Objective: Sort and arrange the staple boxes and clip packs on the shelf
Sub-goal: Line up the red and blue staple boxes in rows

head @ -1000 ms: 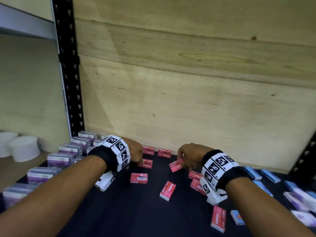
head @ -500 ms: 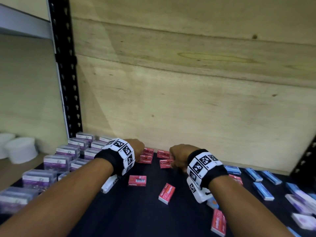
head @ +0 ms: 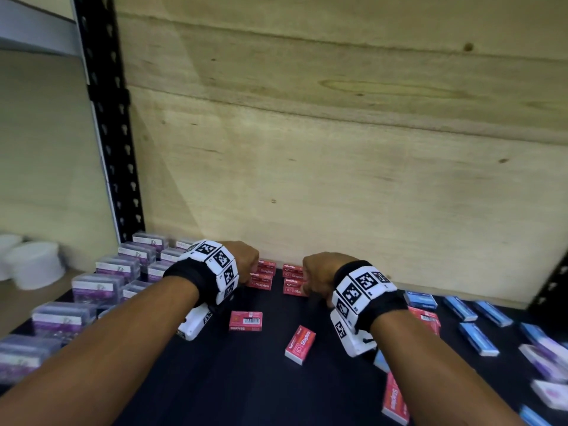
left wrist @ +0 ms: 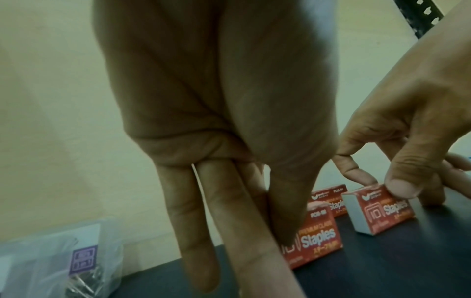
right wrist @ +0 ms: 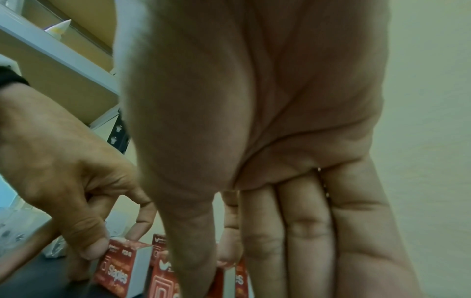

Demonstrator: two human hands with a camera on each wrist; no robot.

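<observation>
Two hands are working at the back of a dark shelf (head: 252, 392) against a plywood wall (head: 338, 149). The left hand (head: 242, 259) is pinching one red staple box (left wrist: 316, 233) between thumb and fingers; the right hand (head: 319, 276) is pinching another red box (left wrist: 377, 211). Two more red boxes, one flat (head: 246, 321) and one angled (head: 300, 344), are lying loose in front. Clear purple-labelled clip packs (head: 101, 287) are standing in rows at left; at least five blue boxes (head: 478, 338) are lying scattered at right.

A stockroom or stationery shop storage bay: a black slotted steel upright (head: 107, 124) and plywood back panel (head: 338, 149) rise behind the hands (head: 242, 259), whose dark shelf (head: 246, 388) carries red staple boxes (head: 246, 321), blue boxes (head: 478, 338) right, purple clip packs (head: 98, 284) left.
</observation>
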